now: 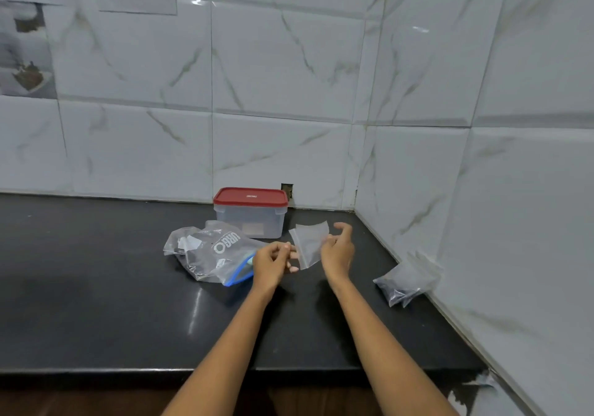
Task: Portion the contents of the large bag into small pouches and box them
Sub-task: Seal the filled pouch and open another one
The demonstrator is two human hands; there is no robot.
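Now I pinch an empty pouch (309, 242) between my left hand (273, 263) and right hand (337, 251), just right of the big bag (209, 250), to open for filling.

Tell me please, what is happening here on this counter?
A person holds a small empty clear pouch between the left hand and the right hand, above the black counter. The large bag lies beside the left hand. The box behind has its red lid on. Filled pouches lie at the right wall.
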